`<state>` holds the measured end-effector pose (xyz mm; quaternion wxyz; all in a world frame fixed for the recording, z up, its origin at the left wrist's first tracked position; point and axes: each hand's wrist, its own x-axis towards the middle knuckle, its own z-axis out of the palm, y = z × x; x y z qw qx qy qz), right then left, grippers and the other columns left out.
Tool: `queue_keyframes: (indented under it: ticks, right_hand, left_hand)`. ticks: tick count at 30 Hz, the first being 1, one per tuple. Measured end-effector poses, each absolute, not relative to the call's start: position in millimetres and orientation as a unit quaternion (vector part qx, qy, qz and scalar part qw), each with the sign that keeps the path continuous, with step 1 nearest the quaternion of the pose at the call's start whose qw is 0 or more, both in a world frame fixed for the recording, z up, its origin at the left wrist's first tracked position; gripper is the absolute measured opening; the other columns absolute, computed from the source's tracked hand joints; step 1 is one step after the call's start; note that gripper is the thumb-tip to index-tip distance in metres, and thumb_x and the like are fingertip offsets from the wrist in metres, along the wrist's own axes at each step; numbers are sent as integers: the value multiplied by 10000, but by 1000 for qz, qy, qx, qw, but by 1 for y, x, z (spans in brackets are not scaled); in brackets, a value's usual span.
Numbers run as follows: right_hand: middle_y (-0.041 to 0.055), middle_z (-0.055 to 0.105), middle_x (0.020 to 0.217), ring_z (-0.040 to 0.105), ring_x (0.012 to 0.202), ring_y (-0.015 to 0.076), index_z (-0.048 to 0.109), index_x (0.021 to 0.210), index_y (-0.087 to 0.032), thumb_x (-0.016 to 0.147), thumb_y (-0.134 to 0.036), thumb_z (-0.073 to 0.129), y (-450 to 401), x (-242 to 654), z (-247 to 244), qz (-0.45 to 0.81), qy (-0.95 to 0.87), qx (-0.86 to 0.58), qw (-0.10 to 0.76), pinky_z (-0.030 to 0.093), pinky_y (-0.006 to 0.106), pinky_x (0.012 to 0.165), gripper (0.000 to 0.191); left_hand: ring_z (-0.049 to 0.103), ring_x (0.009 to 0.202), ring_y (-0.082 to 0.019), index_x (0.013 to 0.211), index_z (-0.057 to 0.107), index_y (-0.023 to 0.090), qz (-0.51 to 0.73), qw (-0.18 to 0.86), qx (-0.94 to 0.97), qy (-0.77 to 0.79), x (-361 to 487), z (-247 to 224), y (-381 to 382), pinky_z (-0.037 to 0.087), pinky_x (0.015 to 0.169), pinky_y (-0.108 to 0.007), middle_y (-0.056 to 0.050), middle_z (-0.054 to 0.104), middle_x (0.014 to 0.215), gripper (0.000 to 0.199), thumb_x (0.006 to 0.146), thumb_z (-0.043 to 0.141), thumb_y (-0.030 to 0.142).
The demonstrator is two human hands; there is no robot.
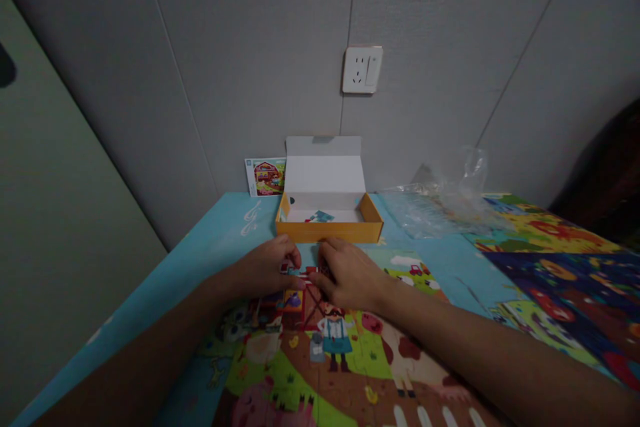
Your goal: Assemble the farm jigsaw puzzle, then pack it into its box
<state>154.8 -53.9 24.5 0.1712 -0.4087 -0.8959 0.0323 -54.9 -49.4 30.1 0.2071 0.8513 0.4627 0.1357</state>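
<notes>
Farm-scene cardboard jigsaw (370, 373): both hands at its far end

The jigsaw is flat, with fine seams between interlocking pieces. It lies on the light-blue printed tabletop (197, 247), running from before the box out of view at the near side. The left hand (270, 268) is over its far left part, fingers bent, a small gap between thumb and forefinger; whether a piece is gripped there cannot be told. The right hand (353, 275) is just beside it, fingers curled down at the jigsaw's far part, thumb towards the left hand; its grip, if any, is hidden.

Near the tabletop's far edge stands an orange cardboard box (330, 233), its white-lined lid raised, loose coloured pieces (320, 216) inside. A flat, glossy picture card (270, 177) stands towards the far left corner. A crumpled, clear plastic bag (425, 212) lies right of the box.
</notes>
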Motion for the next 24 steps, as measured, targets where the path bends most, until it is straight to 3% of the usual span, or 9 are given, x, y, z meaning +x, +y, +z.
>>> queue_keyframes:
  ticks: [6, 9, 12, 17, 21, 24]
  right_hand:
    - [-7, 582, 670, 518, 594, 129, 527, 817, -187, 798, -178, 546, -53, 156, 21, 183, -866, -356, 299, 346, 237, 550, 28]
    - [-1, 614, 683, 554, 608, 132, 554, 839, -186, 857, -239, 530, -48, 158, 20, 219, -799, -362, 429, 399, 244, 583, 61]
    - [46, 685, 816, 626, 723, 167, 600, 969, -184, 911, -343, 487, -38, 162, 18, 230, -693, -406, 550, 476, 298, 687, 203]
    - [129, 640, 1175, 599, 1062, 235, 559, 1262, -169, 914, -344, 454, -17, 168, 8, 183, -623, -445, 617, 447, 458, 965, 403]
    - [121, 380, 1445, 592, 1101, 217, 376, 1424, -262, 889, -299, 477, -6, 166, -4, 244, -624, -380, 638, 500, 432, 940, 546]
    - [98, 365, 1426, 565, 1134, 210, 451, 1357, -291, 882, -212, 450, -8, 167, -1, 210, -658, -344, 636, 512, 408, 919, 482]
  left_hand:
    - [514, 753, -153, 858, 572, 176, 137, 260, 831, 472, -54, 31, -49, 385, 673, -252, 12, 564, 838, 308, 690, 705, 397]
    - [511, 716, -146, 949, 582, 171, 138, 281, 820, 479, -53, 33, -50, 380, 650, -251, 18, 556, 811, 367, 686, 713, 391]
    - [511, 695, -140, 1079, 586, 162, 140, 303, 807, 487, -52, 34, -51, 385, 636, -247, 15, 542, 807, 448, 697, 705, 364]
    - [534, 792, -168, 1066, 634, 171, 133, 264, 830, 473, -51, 35, -52, 411, 703, -265, -26, 575, 906, 476, 671, 738, 414]
    - [538, 824, -178, 987, 652, 185, 134, 242, 845, 458, -52, 33, -52, 414, 721, -270, -32, 579, 949, 432, 658, 750, 448]
    - [542, 815, -175, 972, 651, 190, 135, 241, 846, 456, -52, 30, -51, 410, 708, -265, -26, 578, 936, 387, 678, 738, 426]
